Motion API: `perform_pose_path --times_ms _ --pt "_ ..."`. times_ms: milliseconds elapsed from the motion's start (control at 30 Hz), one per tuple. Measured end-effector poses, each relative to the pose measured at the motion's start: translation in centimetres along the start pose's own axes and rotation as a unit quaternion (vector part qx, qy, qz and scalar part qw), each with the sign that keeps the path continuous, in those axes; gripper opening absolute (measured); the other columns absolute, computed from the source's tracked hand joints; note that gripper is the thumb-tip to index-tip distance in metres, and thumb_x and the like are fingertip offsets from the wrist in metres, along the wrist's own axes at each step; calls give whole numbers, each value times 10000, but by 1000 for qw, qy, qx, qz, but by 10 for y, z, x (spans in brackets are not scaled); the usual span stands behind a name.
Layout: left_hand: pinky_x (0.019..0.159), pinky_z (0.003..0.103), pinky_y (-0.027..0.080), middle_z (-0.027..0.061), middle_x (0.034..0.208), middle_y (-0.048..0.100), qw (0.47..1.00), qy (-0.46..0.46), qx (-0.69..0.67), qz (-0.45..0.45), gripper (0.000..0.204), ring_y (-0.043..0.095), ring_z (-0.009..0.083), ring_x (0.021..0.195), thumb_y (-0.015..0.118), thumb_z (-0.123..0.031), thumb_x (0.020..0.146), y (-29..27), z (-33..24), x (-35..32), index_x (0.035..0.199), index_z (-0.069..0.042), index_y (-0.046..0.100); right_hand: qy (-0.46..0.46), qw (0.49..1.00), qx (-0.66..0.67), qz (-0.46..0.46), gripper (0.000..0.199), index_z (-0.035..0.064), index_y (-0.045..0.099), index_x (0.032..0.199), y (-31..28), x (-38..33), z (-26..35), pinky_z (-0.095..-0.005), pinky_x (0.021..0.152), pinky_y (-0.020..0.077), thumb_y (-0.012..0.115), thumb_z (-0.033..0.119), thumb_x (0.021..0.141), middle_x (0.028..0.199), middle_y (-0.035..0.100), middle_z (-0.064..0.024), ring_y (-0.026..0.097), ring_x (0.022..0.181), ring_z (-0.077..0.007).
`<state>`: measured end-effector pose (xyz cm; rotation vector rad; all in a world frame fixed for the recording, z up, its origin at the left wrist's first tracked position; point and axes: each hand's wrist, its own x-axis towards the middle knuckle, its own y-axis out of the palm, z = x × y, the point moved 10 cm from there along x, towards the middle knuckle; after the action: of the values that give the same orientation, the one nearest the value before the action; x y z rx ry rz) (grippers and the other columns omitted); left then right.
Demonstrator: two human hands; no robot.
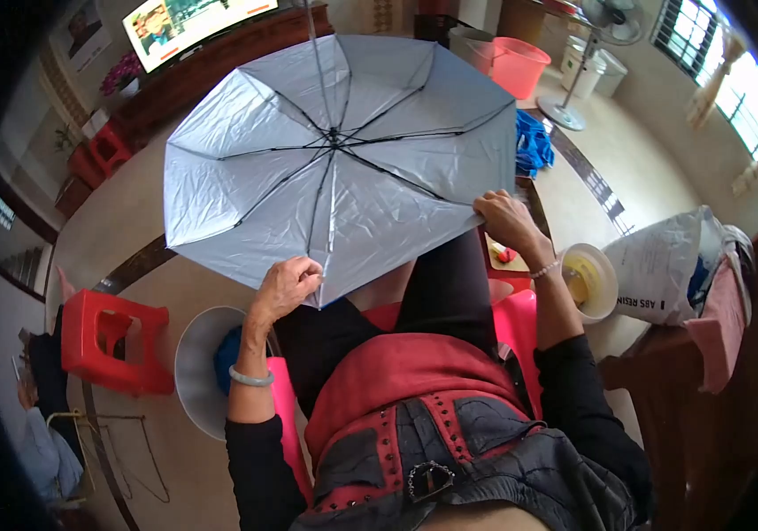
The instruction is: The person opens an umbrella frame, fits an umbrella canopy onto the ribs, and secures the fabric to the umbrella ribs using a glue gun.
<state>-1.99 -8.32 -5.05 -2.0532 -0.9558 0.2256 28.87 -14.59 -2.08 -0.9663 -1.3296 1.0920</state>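
A spread umbrella (pixel 388 181) with a silver inner side lies open in front of me, its dark ribs fanning out from the hub and its thin shaft rising toward the far side. My left hand (pixel 290 285) pinches the near edge of the canopy by a rib's end, fingers closed. At the right corner of the canopy, my right hand (pixel 511 223) has its fingers closed on the edge. The canopy's near edge is stretched between the two hands, above my knees. What the fingertips press on is partly hidden.
A red plastic stool (pixel 118 341) and a grey bucket (pixel 206 372) stand at my left. On the right are a small white tub (pixel 587 281), a white sack (pixel 662 265) and blue cloth (pixel 534 142). Farther off stand a pink bucket (pixel 520 66) and a fan (pixel 565 111). Another person (pixel 47 442) sits far left.
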Motion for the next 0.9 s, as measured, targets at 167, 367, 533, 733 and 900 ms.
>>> perform_pose_path --times_ms 167,367,533,733,900 --pt "594 297 442 107 735 590 1000 -1 25 -11 177 576 196 653 556 -135 756 1 -12 -6 858 4 598 -10 1000 11 12 112 41 553 813 10 -2 8 -395 724 457 539 67 705 833 559 -130 527 859 -322" --pt "628 333 443 129 768 575 990 64 101 -69 137 573 274 701 553 -97 759 10 -37 -6 855 0 573 -73 992 58 80 155 30 545 843 22 -11 52 -397 754 443 566 115 714 873 555 -150 527 903 -311" --pt "650 347 442 133 775 571 995 81 44 -22 142 566 297 731 555 -72 740 34 -61 0 865 -7 567 -214 945 195 151 228 22 566 946 27 -33 128 -384 760 443 576 138 750 925 565 -147 553 866 -316" --pt "682 340 440 135 801 569 986 133 91 48 213 559 289 774 542 15 642 46 -57 1 853 -5 566 -252 851 423 183 216 5 580 974 -6 -30 160 -295 723 469 581 96 778 912 593 -124 587 830 -226" --pt "715 327 438 146 785 555 990 87 77 74 242 550 288 774 534 44 604 29 -34 -14 839 -8 560 -11 959 283 -8 205 -10 578 955 -29 0 29 -319 719 470 576 111 789 923 597 -132 593 815 -243"
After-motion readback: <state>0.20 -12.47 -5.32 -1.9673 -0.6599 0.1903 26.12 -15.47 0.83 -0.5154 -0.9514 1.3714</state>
